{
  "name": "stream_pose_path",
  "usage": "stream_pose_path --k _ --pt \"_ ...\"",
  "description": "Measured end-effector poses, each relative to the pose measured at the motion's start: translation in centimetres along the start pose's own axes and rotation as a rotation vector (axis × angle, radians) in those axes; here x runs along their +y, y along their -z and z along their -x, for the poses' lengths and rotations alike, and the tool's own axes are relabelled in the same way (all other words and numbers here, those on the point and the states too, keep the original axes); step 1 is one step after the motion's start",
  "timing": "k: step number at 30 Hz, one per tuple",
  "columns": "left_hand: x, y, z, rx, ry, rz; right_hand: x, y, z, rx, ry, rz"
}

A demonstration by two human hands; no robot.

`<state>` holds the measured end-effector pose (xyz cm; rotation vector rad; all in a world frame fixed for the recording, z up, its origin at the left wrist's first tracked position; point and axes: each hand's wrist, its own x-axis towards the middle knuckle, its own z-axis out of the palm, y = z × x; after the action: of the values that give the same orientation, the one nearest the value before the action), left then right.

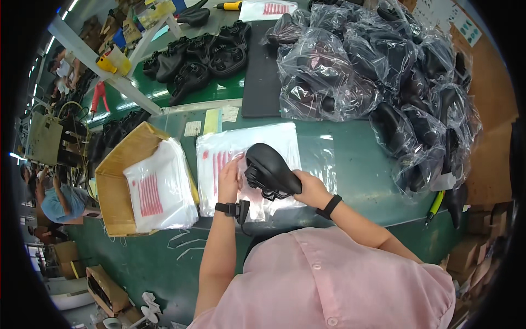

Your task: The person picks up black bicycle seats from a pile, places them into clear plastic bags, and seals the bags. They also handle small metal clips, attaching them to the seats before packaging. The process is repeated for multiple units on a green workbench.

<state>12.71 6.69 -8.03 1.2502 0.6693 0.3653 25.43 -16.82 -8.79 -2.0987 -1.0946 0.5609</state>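
Observation:
A black bicycle saddle (269, 167) is tilted above a stack of clear plastic bags with red print (285, 137). My right hand (313, 189) is closed around the saddle's narrow nose. Clamp and rail parts show on the saddle's underside, toward my left. My left hand (228, 178) lies on the bags beside the saddle's wide end, its fingers stretched out; whether a fingertip pinches the film cannot be made out. A black band with a small device (234, 209) is on my left wrist, and a black band (329, 207) circles my right wrist.
An open cardboard box (112, 189) at left holds more printed bags (161, 186). Many bagged saddles (329, 71) pile up at the right back. Unbagged saddles (189, 79) lie beyond a ledge. A green-black tool (435, 207) rests near the right edge. Another person (63, 200) sits far left.

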Motion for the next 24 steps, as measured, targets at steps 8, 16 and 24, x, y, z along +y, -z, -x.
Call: stream_pose_path --k 8,16,24 --pt "6.3 -7.2 4.8 -0.551 -0.69 -0.698 -0.4 0.6 -0.5 -0.029 -0.124 -0.227" --pt "5.3 -7.6 8.5 -0.653 -0.567 -0.728 -1.7 3.8 2.0 0.108 -0.521 -1.24" --pt "7.6 -19.3 11.9 -0.933 -0.883 -0.546 2.5 4.6 2.6 0.382 -0.47 -0.635"
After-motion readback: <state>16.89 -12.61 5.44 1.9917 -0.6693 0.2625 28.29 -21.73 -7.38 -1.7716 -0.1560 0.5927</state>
